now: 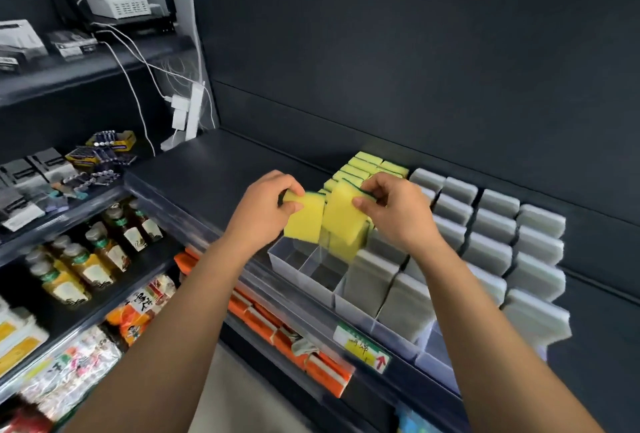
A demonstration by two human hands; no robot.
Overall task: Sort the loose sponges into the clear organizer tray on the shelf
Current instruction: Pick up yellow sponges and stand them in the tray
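Observation:
My left hand (pixel 266 205) grips a yellow sponge with a green scouring edge (pixel 304 223) by its top. Beside it, my right hand (pixel 394 211) pinches a second yellow sponge (pixel 343 214) at its upper right corner. Both sponges hang upright just above the front left compartments of the clear organizer tray (pixel 301 268) on the dark shelf. Those front two compartments hold nothing. Behind my hands, a row of yellow sponges (pixel 360 167) stands in the tray's back part. Grey sponges (pixel 408 297) fill the compartments to the right.
More grey sponges (pixel 491 231) stand in rows along the shelf's right side. A price label (pixel 363 346) hangs on the shelf edge. Orange packets (pixel 277 328) and bottled drinks (pixel 86 259) fill lower shelves. A power strip with white cables (pixel 188 114) hangs at the back left.

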